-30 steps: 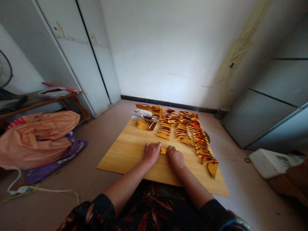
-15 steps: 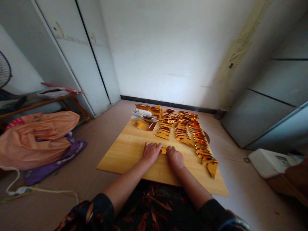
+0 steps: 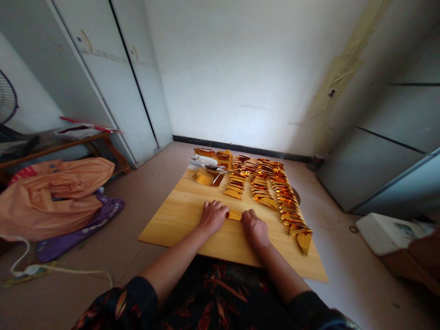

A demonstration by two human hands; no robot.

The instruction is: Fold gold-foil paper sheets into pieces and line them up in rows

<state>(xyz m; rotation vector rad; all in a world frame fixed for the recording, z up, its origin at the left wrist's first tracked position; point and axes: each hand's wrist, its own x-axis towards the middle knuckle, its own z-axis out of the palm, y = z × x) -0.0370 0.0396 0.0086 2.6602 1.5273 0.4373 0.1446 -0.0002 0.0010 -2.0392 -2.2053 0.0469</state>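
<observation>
My left hand [image 3: 213,216] and my right hand [image 3: 255,228] rest on a light wooden board [image 3: 178,215] laid on the floor. Between their fingertips lies a small folded piece of gold foil paper [image 3: 235,215], and both hands pinch its ends. Beyond the hands, rows of folded gold foil pieces [image 3: 271,190] run toward the wall. One larger folded gold piece [image 3: 304,240] lies at the board's right edge. A stack of unfolded gold sheets [image 3: 205,177] sits at the board's far left corner.
An orange plastic bag [image 3: 51,195] lies on a purple bag [image 3: 103,213] at the left, beside a low wooden bench [image 3: 58,146]. White cabinet doors [image 3: 113,78] stand behind. A white box [image 3: 385,231] sits on the floor at the right.
My hands have drawn slightly apart, and more of the gold piece shows between them. My right hand has slid a little toward me.
</observation>
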